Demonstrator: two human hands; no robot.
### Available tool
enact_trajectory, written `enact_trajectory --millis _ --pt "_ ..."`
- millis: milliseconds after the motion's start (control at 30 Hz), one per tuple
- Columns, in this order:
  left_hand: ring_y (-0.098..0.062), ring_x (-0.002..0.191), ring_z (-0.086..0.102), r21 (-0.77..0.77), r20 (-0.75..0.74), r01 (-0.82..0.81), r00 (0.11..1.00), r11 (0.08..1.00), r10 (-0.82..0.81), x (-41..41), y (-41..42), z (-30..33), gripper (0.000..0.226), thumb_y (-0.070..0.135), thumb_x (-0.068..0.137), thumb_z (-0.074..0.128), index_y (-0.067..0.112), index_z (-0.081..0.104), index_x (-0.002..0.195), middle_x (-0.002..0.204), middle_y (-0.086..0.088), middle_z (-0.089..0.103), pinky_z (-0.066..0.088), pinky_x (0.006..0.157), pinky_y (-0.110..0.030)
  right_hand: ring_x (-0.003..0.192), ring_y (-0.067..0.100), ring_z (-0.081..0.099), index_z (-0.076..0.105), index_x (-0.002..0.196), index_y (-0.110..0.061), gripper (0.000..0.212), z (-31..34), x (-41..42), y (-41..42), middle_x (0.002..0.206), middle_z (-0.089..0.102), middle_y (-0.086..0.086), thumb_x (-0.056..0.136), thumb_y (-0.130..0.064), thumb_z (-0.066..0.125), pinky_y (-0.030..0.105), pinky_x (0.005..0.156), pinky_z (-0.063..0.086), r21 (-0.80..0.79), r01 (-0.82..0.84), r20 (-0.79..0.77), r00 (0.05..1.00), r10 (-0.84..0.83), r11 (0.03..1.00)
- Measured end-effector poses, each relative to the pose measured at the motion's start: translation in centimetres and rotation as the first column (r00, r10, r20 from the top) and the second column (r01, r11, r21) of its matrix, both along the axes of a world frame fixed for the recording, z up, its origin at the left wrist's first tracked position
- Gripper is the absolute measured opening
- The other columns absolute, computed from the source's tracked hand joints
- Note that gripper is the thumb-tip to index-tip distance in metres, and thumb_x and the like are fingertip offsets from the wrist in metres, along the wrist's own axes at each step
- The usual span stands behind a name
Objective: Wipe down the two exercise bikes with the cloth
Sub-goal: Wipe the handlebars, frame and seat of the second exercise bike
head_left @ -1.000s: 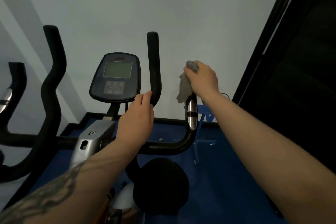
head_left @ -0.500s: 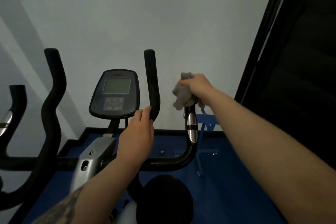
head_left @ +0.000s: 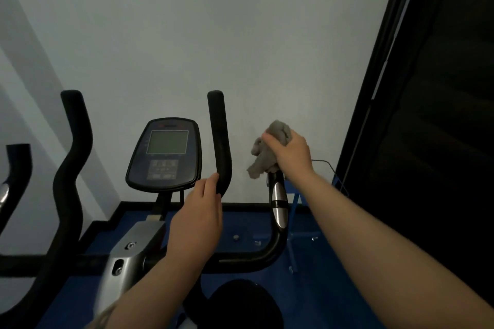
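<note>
Here, in the head view, the right hand (head_left: 290, 153) grips a bunched grey cloth (head_left: 267, 152) over the top end of the bike's right handlebar grip (head_left: 278, 201), fingers curled around the fabric so that loose folds hang down on the left side of the fist. Just below the cloth, the silver sensor plate on that bar is in plain sight. The left hand (head_left: 199, 218) wraps around the lower bend of the upright black handle (head_left: 220, 141), fingertips curled onto the bar and thumb hidden behind it.

Between the two upright handles sits the exercise bike's console (head_left: 165, 153), a dark oval panel with a pale green screen and a block of buttons beneath it, tilted back on its post. The silver stem housing (head_left: 128, 251) stands below the console, blurred at its lower edge. The black saddle (head_left: 240, 304) shows at the bottom, near the camera.

At the far left edge, a second bike's handlebar (head_left: 16, 168) rises, partly cut off. The floor (head_left: 328, 283) is blue, the wall (head_left: 213, 21) behind is pale grey, and a dark doorway frame (head_left: 379, 75) runs down the right side.
</note>
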State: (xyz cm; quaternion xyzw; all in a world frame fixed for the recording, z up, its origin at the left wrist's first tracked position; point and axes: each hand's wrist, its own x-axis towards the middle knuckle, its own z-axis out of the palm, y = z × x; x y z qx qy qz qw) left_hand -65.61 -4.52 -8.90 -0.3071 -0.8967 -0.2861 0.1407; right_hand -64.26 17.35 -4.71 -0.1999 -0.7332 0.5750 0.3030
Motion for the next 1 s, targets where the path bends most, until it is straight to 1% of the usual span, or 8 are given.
enact_trajectory --millis 167,267,333,433,500,667,867,1000 --pt "-0.015 0.099 0.059 -0.015 -0.005 0.004 1.000 1.000 -0.005 0.0 0.1 -0.2 0.042 0.022 0.099 0.045 0.021 0.040 0.141 0.126 0.004 0.052 0.044 0.062 -0.027 0.078 0.003 0.059 0.059 0.093 -0.027 0.018 0.8 -0.6 0.8 0.082 0.061 -0.013 0.086 -0.042 0.066 0.019 0.064 0.047 0.389 -0.071 0.199 0.980 -0.008 0.918" --pt "-0.016 0.097 0.059 -0.013 -0.005 -0.004 1.000 1.000 0.003 0.0 0.1 -0.3 0.042 0.022 0.099 0.044 0.020 0.040 0.140 0.126 0.003 0.053 0.041 0.062 -0.028 0.091 0.017 0.066 0.065 0.090 -0.022 0.026 1.9 0.0 1.0 0.092 0.069 0.000 0.088 -0.048 0.063 0.036 0.085 0.055 0.002 -0.107 0.187 0.977 0.104 0.994" --pt "-0.016 0.095 0.059 -0.008 -0.011 -0.007 1.000 1.000 0.007 0.0 0.0 -0.2 0.041 0.022 0.099 0.044 0.020 0.041 0.140 0.124 0.003 0.054 0.040 0.061 -0.028 0.097 0.018 0.065 0.061 0.102 -0.023 0.026 -0.1 0.4 -1.1 0.100 0.068 -0.001 0.092 -0.046 0.060 0.038 0.089 0.054 -0.141 0.037 0.028 0.999 -0.034 0.989" --pt "-0.015 0.096 0.059 -0.015 -0.025 -0.006 1.000 1.000 0.006 -0.1 -0.1 -0.2 0.041 0.022 0.099 0.045 0.020 0.041 0.140 0.123 0.002 0.055 0.040 0.061 -0.025 0.092 0.010 0.053 0.042 0.127 -0.031 0.037 -2.8 1.2 -4.3 0.110 0.052 -0.006 0.095 -0.043 0.056 0.030 0.074 0.048 0.334 0.247 0.001 0.965 -0.263 0.910" --pt "-0.015 0.095 0.059 -0.019 -0.024 -0.006 1.000 1.000 0.005 0.0 0.0 -0.3 0.041 0.022 0.098 0.046 0.019 0.041 0.139 0.123 0.002 0.055 0.038 0.060 -0.025 0.088 0.010 0.050 0.042 0.127 -0.031 0.036 -2.4 1.2 -2.7 0.109 0.048 -0.005 0.095 -0.041 0.055 0.029 0.070 0.044 0.530 0.161 0.034 0.977 -0.211 0.832" --pt "-0.017 0.092 0.060 -0.021 -0.029 -0.012 1.000 1.000 0.012 0.1 -0.1 -0.3 0.040 0.022 0.098 0.044 0.019 0.042 0.138 0.122 0.001 0.055 0.039 0.058 -0.027 0.111 0.014 0.058 0.041 0.135 -0.023 0.044 -1.5 2.1 -0.9 0.122 0.059 -0.002 0.096 -0.035 0.058 0.028 0.094 0.047 -0.036 -0.142 -0.019 0.990 0.141 0.989" --pt "-0.015 0.095 0.060 -0.016 -0.026 -0.005 1.000 1.000 0.005 0.0 0.0 -0.3 0.041 0.021 0.098 0.046 0.020 0.042 0.138 0.121 0.002 0.055 0.040 0.060 -0.025 0.097 -0.011 0.057 0.036 0.134 -0.028 0.049 -7.5 5.8 -4.8 0.111 0.056 -0.018 0.093 -0.033 0.062 0.003 0.068 0.044 -0.139 -0.002 0.038 0.999 0.007 0.990" --pt "-0.021 0.092 0.060 -0.034 -0.053 -0.011 0.999 0.999 0.010 0.1 0.0 -0.4 0.040 0.020 0.097 0.047 0.017 0.045 0.137 0.121 -0.001 0.056 0.037 0.056 -0.028 0.107 0.018 0.063 0.050 0.126 -0.015 0.041 -4.2 3.8 -2.4 0.113 0.064 0.003 0.091 -0.032 0.065 0.027 0.083 0.052 -0.178 -0.089 0.123 0.986 0.112 0.980"
